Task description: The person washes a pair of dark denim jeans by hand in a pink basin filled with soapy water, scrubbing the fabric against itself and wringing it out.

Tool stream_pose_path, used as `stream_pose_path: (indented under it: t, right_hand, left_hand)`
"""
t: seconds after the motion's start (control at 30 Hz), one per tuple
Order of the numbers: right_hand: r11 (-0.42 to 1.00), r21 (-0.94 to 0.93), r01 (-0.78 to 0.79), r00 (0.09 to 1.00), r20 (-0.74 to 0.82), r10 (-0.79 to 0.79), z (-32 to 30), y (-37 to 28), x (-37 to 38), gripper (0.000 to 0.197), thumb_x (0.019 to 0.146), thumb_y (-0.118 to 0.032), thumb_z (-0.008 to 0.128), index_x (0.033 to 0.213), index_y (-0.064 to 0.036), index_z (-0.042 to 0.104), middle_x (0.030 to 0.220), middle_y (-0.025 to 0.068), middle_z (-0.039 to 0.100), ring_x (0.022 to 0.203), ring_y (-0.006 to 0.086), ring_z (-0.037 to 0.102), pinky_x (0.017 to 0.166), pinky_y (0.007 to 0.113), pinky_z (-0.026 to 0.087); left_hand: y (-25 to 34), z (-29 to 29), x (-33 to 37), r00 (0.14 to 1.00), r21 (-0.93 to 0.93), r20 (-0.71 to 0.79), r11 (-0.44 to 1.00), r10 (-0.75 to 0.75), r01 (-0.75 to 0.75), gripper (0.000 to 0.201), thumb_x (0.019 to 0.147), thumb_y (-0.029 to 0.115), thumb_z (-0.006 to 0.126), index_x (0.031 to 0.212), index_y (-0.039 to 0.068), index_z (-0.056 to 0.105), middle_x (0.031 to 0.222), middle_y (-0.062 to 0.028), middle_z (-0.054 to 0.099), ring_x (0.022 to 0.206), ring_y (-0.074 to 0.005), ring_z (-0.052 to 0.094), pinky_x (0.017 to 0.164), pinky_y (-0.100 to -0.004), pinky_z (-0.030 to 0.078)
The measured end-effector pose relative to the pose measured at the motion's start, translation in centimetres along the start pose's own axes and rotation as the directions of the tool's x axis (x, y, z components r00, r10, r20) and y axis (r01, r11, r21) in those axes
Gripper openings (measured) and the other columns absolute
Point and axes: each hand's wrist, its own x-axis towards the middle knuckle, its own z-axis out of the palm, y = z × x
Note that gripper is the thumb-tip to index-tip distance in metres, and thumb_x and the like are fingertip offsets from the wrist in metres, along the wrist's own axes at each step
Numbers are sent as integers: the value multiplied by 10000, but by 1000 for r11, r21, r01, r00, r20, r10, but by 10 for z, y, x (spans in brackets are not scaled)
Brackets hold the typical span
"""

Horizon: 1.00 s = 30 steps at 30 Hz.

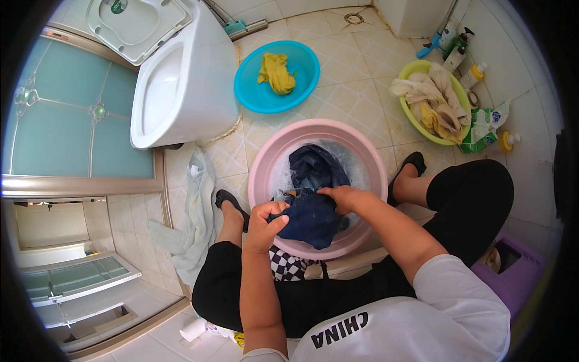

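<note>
A pink basin (pixel 258 158) of soapy water sits on the floor between my feet. In it lies a wet dark blue garment (pixel 310 220), partly in the suds and partly lifted over the near side. My left hand (pixel 267 224) is closed on the garment's left edge, thumb on top. At the garment's upper right, my right hand (pixel 345 198) grips a fold, its fingertips partly hidden in the cloth. The garment's far part (pixel 313 163) is bunched up in the white foam.
Beyond stands a blue basin (pixel 242 90) holding a yellow cloth (pixel 277 73). At right are a green basin (pixel 405 108) of light clothes, several bottles (pixel 473 75) and a purple bin (pixel 522 262). A toilet (pixel 205 78) and a pale towel (pixel 196 211) are at left.
</note>
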Motion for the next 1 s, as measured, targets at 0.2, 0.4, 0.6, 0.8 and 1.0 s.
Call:
stream_pose_path:
  t: [0.2, 0.4, 0.6, 0.8, 1.0]
  right_hand:
    - [991, 90, -96, 928, 368, 56, 3, 7, 5, 704, 638, -107, 722, 1276, -151, 428, 829, 140, 621, 687, 238, 632, 608, 353, 523]
    - [965, 229, -131, 873, 487, 3, -6, -18, -18, 773, 622, -191, 784, 1298, -122, 415, 709, 100, 589, 559, 169, 584, 499, 314, 502]
    - [985, 153, -85, 847, 532, -10, -1, -14, -9, 726, 617, -242, 784, 1259, -119, 468, 704, 96, 589, 551, 180, 574, 501, 313, 488]
    - [983, 98, 158, 979, -148, -142, -54, -3, -21, 419, 572, -269, 805, 870, -39, 621, 753, 115, 604, 782, 243, 592, 718, 333, 457]
    - [679, 505, 533, 820, -505, -268, -100, 4, -37, 284, 693, -152, 739, 648, -31, 487, 712, 22, 554, 706, 118, 502, 609, 265, 396]
  left_hand:
    - [18, 10, 1, 994, -32, -59, 995, 89, -91, 282, 704, 92, 626, 566, 82, 380, 596, 1, 407, 642, -130, 394, 794, -328, 358]
    - [20, -8, -4, 979, -180, -118, 966, 167, -187, 268, 711, 161, 606, 593, 104, 373, 602, -30, 426, 621, -166, 418, 841, -354, 346]
    - [14, -9, -2, 974, -269, -155, 942, 165, -202, 254, 722, 138, 584, 578, 102, 378, 582, -25, 421, 621, -157, 416, 840, -352, 350]
    - [7, -25, -6, 940, -332, -309, 910, 141, -246, 191, 781, 158, 542, 656, 108, 407, 624, -25, 416, 652, -167, 426, 808, -318, 374]
    - [7, -36, -5, 946, -404, -323, 901, 19, -157, 186, 801, 153, 525, 663, 101, 414, 665, -32, 457, 689, -160, 462, 724, -297, 404]
